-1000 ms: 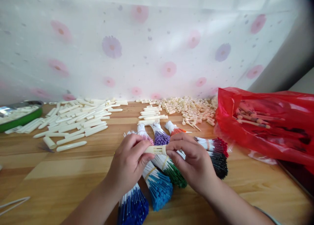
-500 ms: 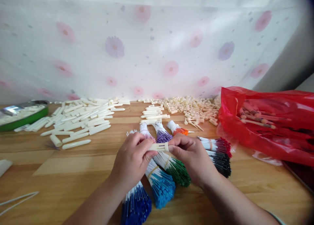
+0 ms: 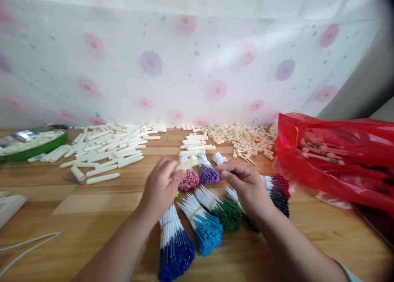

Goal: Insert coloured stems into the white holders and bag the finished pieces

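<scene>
My left hand point(image 3: 161, 185) is closed around a cream plastic pen barrel point(image 3: 187, 163), blurred, its end sticking out towards the right. My right hand point(image 3: 243, 185) is apart from it, thumb and fingertips pinched beside the bundle of orange-tipped refills point(image 3: 219, 159); whether anything is in the pinch is hidden. Between and below the hands lie bundles of pen refills, white with coloured ends: pink point(image 3: 188, 180), purple point(image 3: 209, 174), green point(image 3: 229, 214), light blue point(image 3: 209, 235) and dark blue point(image 3: 177, 253). Red point(image 3: 278, 184) and black point(image 3: 280, 202) bundles are partly behind my right hand.
Loose cream barrels point(image 3: 107, 146) are heaped at the back left beside a green-sided tray point(image 3: 40, 150). Small slotted cream parts point(image 3: 243, 134) are piled at the back. A red plastic bag point(image 3: 338, 175) with pen-like pieces sits right. A white cable point(image 3: 33, 243) lies at left.
Both hands were on the cream barrel with its slotted end between them. My right hand has come away from it, and the barrel has tilted and moved up in my left hand.
</scene>
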The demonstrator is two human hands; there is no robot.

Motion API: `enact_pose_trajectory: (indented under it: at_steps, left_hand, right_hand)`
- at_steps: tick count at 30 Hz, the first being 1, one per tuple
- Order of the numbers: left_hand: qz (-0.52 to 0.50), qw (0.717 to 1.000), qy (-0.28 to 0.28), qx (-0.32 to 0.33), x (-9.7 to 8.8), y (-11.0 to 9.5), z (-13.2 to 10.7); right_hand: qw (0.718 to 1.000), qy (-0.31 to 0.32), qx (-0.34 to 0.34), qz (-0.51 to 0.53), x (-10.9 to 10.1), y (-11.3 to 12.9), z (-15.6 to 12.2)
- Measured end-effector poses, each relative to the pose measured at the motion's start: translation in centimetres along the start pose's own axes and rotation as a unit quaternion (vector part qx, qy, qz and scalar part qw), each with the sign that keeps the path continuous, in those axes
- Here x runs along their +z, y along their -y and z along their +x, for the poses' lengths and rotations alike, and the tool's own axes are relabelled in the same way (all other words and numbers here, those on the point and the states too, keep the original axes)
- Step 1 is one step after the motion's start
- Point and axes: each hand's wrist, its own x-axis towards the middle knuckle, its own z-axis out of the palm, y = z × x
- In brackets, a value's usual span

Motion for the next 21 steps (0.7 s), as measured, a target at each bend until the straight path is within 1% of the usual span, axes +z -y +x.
enact_pose_trajectory:
  at_steps: [1,2,3,4,6,8,11,15,18,21]
  left_hand:
    - [-0.004,0.998,-0.007,-0.057,-0.3,0.6,0.3]
    - [-0.010,0.994,-0.001,-0.109,-0.5,1.2,0.6]
    - [-0.018,0.989,0.014,-0.143,-0.6,1.8,0.9]
    - [-0.019,0.986,0.025,-0.165,-0.6,2.3,1.0]
    - [0.004,0.984,0.045,-0.171,-0.4,3.1,1.2]
    - [0.035,0.985,0.061,-0.157,0.0,3.5,1.2]
    - [0.049,0.988,0.089,-0.119,0.5,3.7,1.2]
    - [0.053,0.987,0.148,-0.036,0.7,3.4,1.0]
    - [0.058,0.981,0.187,0.016,0.7,3.0,0.7]
    - [0.069,0.975,0.207,0.033,1.0,2.8,0.5]
  right_hand:
    - [0.997,0.005,-0.006,-0.078,-0.1,-0.1,0.6]
    - [0.987,0.028,-0.005,-0.157,-0.1,-0.1,1.3]
    - [0.971,0.063,0.001,-0.230,0.0,-0.1,2.1]
    - [0.951,0.105,0.005,-0.290,0.4,0.0,2.9]
    - [0.915,0.174,0.009,-0.365,1.5,0.3,4.4]
    - [0.883,0.208,0.023,-0.419,2.9,0.4,5.7]
    - [0.831,0.249,0.051,-0.496,4.9,-0.1,7.2]
    - [0.774,0.297,0.089,-0.551,6.5,-1.1,8.2]
    - [0.747,0.304,0.111,-0.581,7.2,-1.6,8.5]
    - [0.733,0.296,0.116,-0.601,7.4,-1.4,8.5]
